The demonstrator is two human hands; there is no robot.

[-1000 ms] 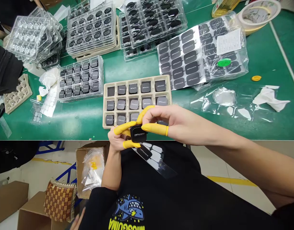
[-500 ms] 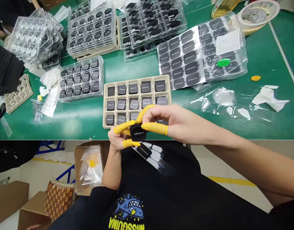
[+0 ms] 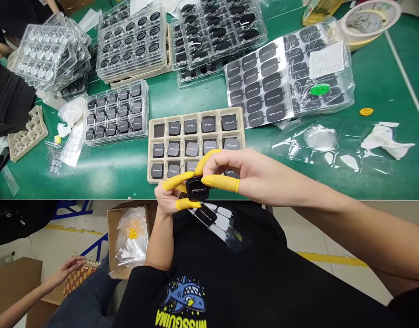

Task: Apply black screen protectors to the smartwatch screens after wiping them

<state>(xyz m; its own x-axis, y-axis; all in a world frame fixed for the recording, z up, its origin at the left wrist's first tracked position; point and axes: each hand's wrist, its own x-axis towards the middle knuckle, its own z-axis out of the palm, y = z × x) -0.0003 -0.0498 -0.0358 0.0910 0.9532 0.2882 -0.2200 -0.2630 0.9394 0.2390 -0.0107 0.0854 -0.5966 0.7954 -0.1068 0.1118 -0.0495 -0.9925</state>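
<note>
Over the table's front edge, my left hand [image 3: 168, 196] in yellow finger cots is closed on a small black square case [image 3: 197, 189] marked HiFuture. Pinched at the case's top right corner are the thumb and finger of my right hand [image 3: 230, 171], also in yellow cots. Below the case, a sticker strip [image 3: 222, 222] hangs from my left hand, with one black label [image 3: 207, 214] on it and pale backing around. Just behind my hands lies a beige pulp tray [image 3: 149, 152] of similar black cases; its back left pocket holds no case.
Clear trays [image 3: 146, 107] of cases and stacked trays [image 3: 130, 45] stand behind. Label sheets [image 3: 253, 86] and a tape roll [image 3: 369, 23] lie right. A cardboard box [image 3: 112, 241] with plastic bags stands below the table's edge. Another person's hand [image 3: 69, 269] reaches in at lower left.
Another person's arm and leg have come into view at lower left. My hands and the case are nearly unmoved; the whole view has shifted slightly.
</note>
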